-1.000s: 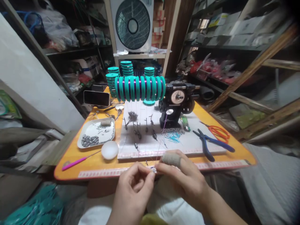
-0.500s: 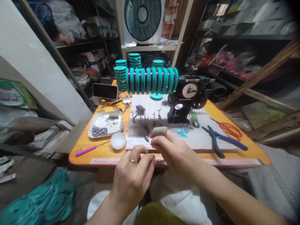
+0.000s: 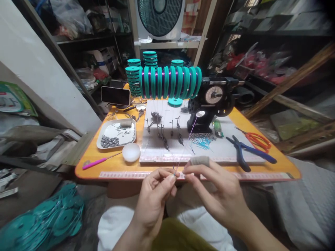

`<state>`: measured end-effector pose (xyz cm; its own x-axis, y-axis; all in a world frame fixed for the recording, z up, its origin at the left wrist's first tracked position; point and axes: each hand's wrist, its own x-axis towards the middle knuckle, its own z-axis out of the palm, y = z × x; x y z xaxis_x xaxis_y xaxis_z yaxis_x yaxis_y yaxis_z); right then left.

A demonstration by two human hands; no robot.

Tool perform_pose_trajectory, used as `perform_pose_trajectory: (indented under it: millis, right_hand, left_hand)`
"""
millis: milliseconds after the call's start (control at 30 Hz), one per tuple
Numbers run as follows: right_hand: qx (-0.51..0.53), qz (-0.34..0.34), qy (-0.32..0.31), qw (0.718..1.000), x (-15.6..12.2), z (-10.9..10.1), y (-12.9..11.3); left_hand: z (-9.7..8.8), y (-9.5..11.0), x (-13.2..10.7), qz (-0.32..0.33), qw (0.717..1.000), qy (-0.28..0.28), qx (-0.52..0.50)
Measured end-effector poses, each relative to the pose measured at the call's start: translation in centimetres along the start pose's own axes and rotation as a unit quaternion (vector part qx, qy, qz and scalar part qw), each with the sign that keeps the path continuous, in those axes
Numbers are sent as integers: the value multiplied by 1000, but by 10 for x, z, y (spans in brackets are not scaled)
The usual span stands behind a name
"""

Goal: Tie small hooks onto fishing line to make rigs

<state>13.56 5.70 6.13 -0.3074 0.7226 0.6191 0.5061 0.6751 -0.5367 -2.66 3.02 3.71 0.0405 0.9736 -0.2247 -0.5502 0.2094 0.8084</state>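
Shelves (image 3: 78, 38) crammed with stock are crowding round an orange table (image 3: 277, 165) carrying a winder (image 3: 211, 101) with teal spools (image 3: 170, 82). Just off its near edge, the left hand (image 3: 154, 200) is pinching a purple line (image 3: 186, 141) and what is probably a tiny fitting, with the right hand (image 3: 222, 198) pinching it alongside, fingertips nearly touching. Since half a second ago, both hands are sitting lower, nearer the lap.

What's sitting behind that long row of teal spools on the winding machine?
Behind the spool row stand several spool stacks, also teal. Only their tops show above it; the row covers their lower parts and whatever they rest on.
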Motion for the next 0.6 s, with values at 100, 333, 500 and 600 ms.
perform_pose_trajectory:
  millis: [100,333,500,600]
  right_hand:
    - [50,105,-44,992,-10,6,-2]
    - [112,149,-28,982,-14,17,-6]
    - [-1,-96,52,994,-14,8,0]
    - [23,-174,-26,984,-8,0,10]
  left_hand:
    - [7,-4,-3,-22,997,15,-78]
    - [5,-4,-2,25,1000,10,-13]
    - [-2,6,-3,196,945,-12,264]
    - [-4,15,-7,328,848,-15,415]
